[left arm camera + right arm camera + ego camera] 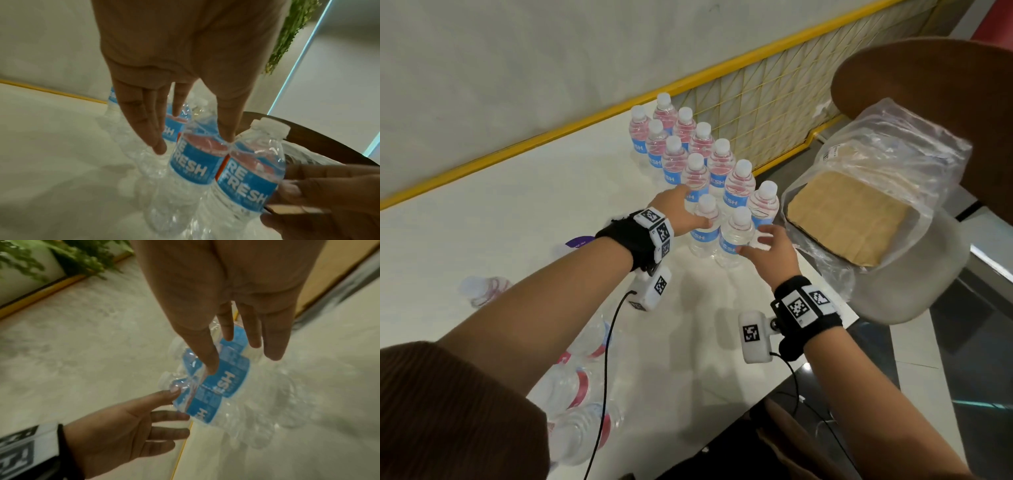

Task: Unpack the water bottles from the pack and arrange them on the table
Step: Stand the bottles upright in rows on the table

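White table (551,212): upright bottles (702,144) in 2 rows, frame centre. Left hand (681,212), right hand (770,246) spread, fingers straight against nearest 2.

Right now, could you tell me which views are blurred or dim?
Head view: bright and fairly sharp, edges bowed by the wide lens. Left wrist: dim, labels on the bottles readable. Right wrist: dim, motion-smeared table, label soft.

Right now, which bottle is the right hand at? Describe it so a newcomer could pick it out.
On the white table, upright water bottles run in a double row from the yellow-edged wall toward the person. The bottle at the right hand is the near-end bottle on the side facing the plastic-wrapped cardboard tray. Its twin beside it is touched by the left hand.
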Demonstrator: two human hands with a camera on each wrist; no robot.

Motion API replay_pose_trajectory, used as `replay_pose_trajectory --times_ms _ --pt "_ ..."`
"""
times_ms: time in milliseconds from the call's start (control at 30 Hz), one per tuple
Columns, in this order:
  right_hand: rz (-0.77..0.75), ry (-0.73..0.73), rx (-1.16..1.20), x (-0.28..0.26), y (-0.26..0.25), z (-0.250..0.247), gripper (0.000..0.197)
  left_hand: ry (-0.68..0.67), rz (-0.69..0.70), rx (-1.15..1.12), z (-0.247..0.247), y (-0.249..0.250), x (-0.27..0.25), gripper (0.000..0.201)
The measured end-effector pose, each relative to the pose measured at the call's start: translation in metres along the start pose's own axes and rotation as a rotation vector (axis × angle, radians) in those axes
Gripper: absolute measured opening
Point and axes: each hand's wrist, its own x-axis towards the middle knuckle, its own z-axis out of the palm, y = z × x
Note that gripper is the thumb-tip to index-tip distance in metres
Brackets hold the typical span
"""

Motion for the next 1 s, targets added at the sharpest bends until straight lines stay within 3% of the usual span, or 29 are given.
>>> replay_pose_trajectory --times_ms 100,200,267,533,867,1000 --pt "0.120 -0.037 0.065 0.002 0.019 0.013 0.063 -0.124 -0.162 -0.029 0.015 -0.012 0.001 0.076" --pt "0.145 -0.046 0.110 0.005 0.027 0.024 0.065 -0.219 -0.236 -0.278 0.029 -0.016 0.004 0.077" --pt "0.142 -0.022 0.126 0.008 0.028 0.029 0.065 -0.199 -0.230 -0.351 0.034 -0.017 0.008 0.075" --pt "0.159 -0.001 0.083 0.019 0.024 0.039 0.062 -0.021 -0.115 -0.265 0.040 -0.012 0.021 0.041" --pt "0.180 -0.038 -0.064 0.028 0.022 0.044 0.079 -0.011 -0.093 -0.217 0.038 0.005 0.013 0.036" --pt "0.186 -0.050 -0.096 0.035 0.023 0.046 0.075 -0.033 -0.094 -0.214 0.036 0.008 0.010 0.036"
